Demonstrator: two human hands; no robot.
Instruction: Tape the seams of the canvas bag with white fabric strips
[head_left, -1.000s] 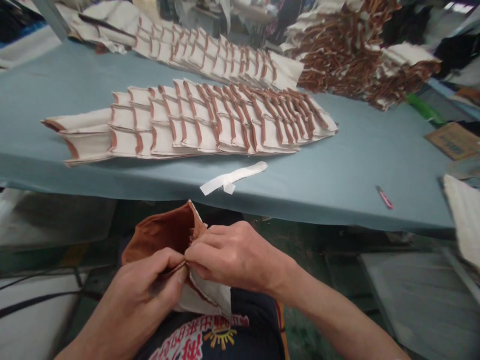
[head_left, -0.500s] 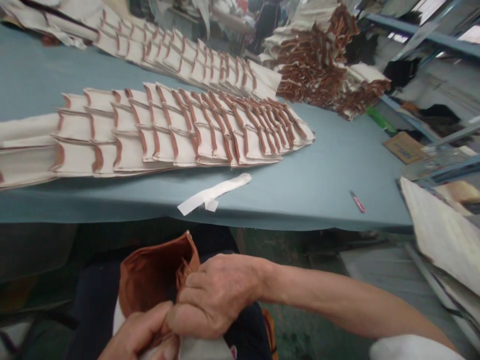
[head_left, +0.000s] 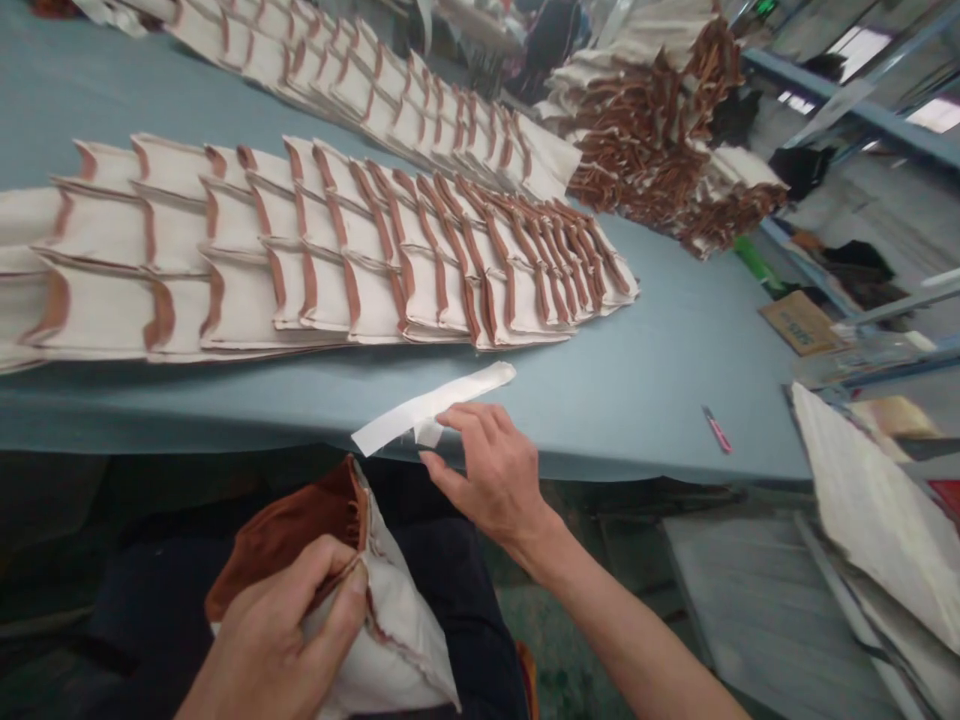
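Fabric pouch (head_left: 405, 605) is pinched by left hand (head_left: 289, 610) alone; right hand (head_left: 491, 475) is moved off to small white scrap (head_left: 427, 433) on worktop (head_left: 675, 360), fingers parted; two-handed work seems paused.

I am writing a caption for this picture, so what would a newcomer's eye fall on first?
Probably the overlapping cream pieces with brown edges, laid in rows across the blue table. Farther back, to the right, rises a brown-and-cream heap. In front, the left hand grips a fabric piece, and the right hand is close to a white strip near the table's edge.
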